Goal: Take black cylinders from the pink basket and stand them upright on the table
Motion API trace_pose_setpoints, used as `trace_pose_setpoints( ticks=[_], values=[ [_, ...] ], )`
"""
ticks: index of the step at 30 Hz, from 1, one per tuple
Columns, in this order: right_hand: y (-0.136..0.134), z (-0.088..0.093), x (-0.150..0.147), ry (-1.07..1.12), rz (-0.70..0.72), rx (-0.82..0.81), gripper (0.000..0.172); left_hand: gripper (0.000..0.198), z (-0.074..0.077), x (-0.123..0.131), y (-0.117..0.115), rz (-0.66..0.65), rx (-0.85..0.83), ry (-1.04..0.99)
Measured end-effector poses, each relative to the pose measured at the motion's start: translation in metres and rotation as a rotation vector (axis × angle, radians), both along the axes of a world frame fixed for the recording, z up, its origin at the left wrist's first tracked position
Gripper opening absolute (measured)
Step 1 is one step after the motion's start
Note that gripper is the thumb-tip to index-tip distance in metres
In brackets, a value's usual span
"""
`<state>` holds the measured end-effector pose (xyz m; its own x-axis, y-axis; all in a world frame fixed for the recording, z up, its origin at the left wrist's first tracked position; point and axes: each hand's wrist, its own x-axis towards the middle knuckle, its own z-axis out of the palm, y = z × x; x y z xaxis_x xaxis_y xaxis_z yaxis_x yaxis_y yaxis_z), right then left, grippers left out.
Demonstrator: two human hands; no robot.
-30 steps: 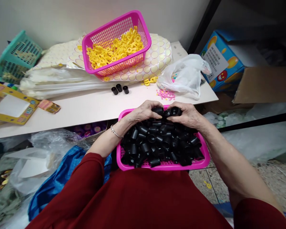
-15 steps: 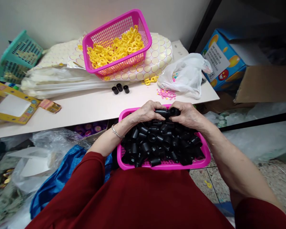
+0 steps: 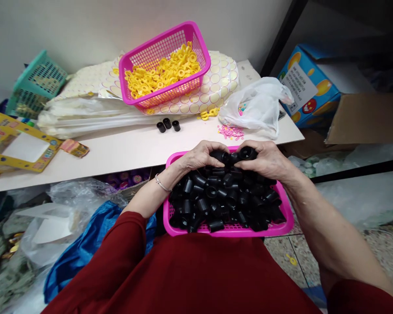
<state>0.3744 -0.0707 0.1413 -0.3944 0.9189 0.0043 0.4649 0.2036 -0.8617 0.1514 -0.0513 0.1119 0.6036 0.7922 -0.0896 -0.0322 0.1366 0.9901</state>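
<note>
Both hands are over the far part of a pink plastic basket (image 3: 290, 222) heaped with short black plastic cylinders (image 3: 203, 205). Between thumb and fingers, my left hand (image 3: 203, 155) grips one black cylinder (image 3: 219, 155), its end facing right. My right hand (image 3: 268, 159) closes around another black cylinder (image 3: 247, 152), whose round opening faces me. A further black piece lies between the two hands; I cannot tell which hand holds it. The basket rests at my lap, against the red shirt.
On the white table (image 3: 124, 150) stand a few black cylinders (image 3: 167, 124). Behind them, a pink basket (image 3: 126, 100) of yellow ring pieces rests on circle-printed sheets. To the right are pink bits (image 3: 231, 131), a white plastic bag (image 3: 258, 104) and a blue box (image 3: 309, 87).
The cylinder in my left hand has turned from lying lengthwise to showing its end, and a gap has opened between the held pieces. The whole view has shifted slightly.
</note>
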Motion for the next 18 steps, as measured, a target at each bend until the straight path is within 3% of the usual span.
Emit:
trace_pose_setpoints(
  ticks=[4, 6, 10, 13, 15, 18],
  values=[
    [0.003, -0.008, 0.003, 0.033, -0.064, -0.024, 0.027, 0.041, -0.004, -0.003, -0.001, 0.04, 0.07, -0.003],
    [0.005, -0.017, 0.004, 0.027, -0.073, -0.059, 0.026, 0.039, -0.007, -0.01, 0.003, 0.132, 0.16, 0.033],
    [0.012, -0.036, 0.007, -0.018, -0.047, -0.147, 0.025, 0.039, -0.022, -0.043, 0.021, 0.538, 0.29, 0.092],
    [0.017, -0.046, 0.008, -0.044, -0.006, -0.176, 0.024, 0.039, -0.039, -0.082, 0.036, 0.889, 0.258, 0.113],
    [0.02, -0.047, 0.009, -0.018, 0.004, -0.14, 0.027, 0.037, -0.051, -0.11, 0.042, 1.088, 0.211, 0.168],
    [0.019, -0.041, 0.006, 0.066, -0.032, -0.08, 0.038, 0.036, -0.065, -0.144, 0.05, 1.266, 0.192, 0.27]
  ],
)
